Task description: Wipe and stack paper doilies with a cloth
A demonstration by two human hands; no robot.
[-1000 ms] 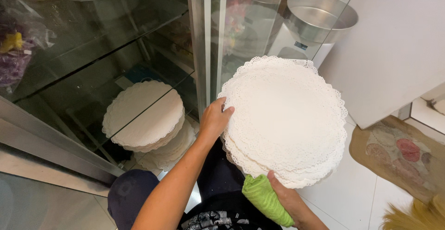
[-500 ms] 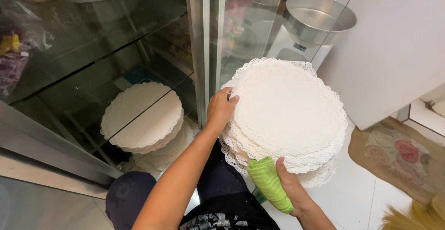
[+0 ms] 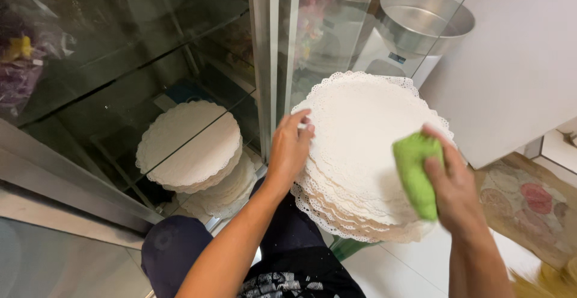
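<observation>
Since a moment ago, the right hand (image 3: 455,190) has risen from under the stack of white lace doilies (image 3: 366,154) and now presses a green cloth (image 3: 416,175), gripped in its curled fingers, on the stack's top right. Left of the stack, behind the glass cabinet door (image 3: 120,94), more doilies (image 3: 192,148) lie on a shelf. The left hand (image 3: 290,151) holds the stack's left edge, fingers curled over the rim, and a metal bowl (image 3: 424,27) stands above the stack.

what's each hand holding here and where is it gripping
The left hand grips the stack of white lacy round paper doilies at its left edge. The right hand clutches a green cloth over the stack's right side.
</observation>
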